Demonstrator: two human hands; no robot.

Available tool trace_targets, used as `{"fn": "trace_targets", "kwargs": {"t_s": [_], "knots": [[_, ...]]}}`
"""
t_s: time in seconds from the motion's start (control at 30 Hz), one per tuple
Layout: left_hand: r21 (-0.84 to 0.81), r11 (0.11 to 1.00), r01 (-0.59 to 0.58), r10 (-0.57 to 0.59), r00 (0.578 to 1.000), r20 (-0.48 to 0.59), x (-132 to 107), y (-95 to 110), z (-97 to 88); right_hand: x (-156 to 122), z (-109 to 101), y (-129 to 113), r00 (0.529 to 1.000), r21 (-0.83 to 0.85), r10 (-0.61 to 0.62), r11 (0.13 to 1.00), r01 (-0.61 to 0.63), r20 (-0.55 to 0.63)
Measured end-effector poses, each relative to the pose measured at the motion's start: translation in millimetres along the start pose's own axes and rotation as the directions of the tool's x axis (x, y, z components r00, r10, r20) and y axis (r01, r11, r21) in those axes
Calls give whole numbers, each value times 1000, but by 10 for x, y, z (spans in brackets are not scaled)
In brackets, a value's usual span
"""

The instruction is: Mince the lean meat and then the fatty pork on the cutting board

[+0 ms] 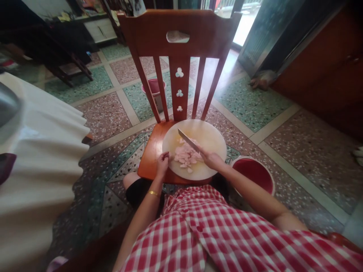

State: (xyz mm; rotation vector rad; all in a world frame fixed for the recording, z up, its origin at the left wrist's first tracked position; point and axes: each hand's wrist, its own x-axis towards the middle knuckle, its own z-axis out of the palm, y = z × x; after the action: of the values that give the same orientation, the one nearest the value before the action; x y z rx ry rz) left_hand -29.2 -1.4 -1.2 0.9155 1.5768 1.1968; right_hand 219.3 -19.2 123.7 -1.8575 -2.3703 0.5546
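A round white cutting board (pixel 217 145) lies on the seat of a wooden chair, reaching past its right side. Pale pink pieces of cut meat (pixel 185 155) are heaped near the board's middle. My right hand (pixel 211 158) is closed around the handle of a knife (pixel 188 140); its blade points up and to the left over the meat. At the board's left edge is my left hand (pixel 162 163), its fingers curled together. Whatever those fingers may hold is too small to make out.
The chair's slatted back (pixel 181 30) rises behind the board. A red basin (pixel 253 175) sits on the floor at the right. A red bucket (pixel 154 87) stands behind the chair. On the left is a table with a pale cloth (pixel 42 158).
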Motion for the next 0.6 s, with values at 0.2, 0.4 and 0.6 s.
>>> {"fn": "trace_targets", "kwargs": {"t_s": [0.2, 0.4, 0.6], "knots": [[-74, 997, 6, -8, 999, -31, -29, -61, -64, -67, 65, -13, 998, -25, -34, 999, 33, -44], [-109, 994, -21, 13, 997, -73, -73, -8, -107, -183, 215, 32, 999, 48, -47, 998, 46, 20], [-189, 982, 16, -53, 980, -191, -140, 132, -279, -747, 220, -34, 959, 62, -241, 970, 234, 149]]}}
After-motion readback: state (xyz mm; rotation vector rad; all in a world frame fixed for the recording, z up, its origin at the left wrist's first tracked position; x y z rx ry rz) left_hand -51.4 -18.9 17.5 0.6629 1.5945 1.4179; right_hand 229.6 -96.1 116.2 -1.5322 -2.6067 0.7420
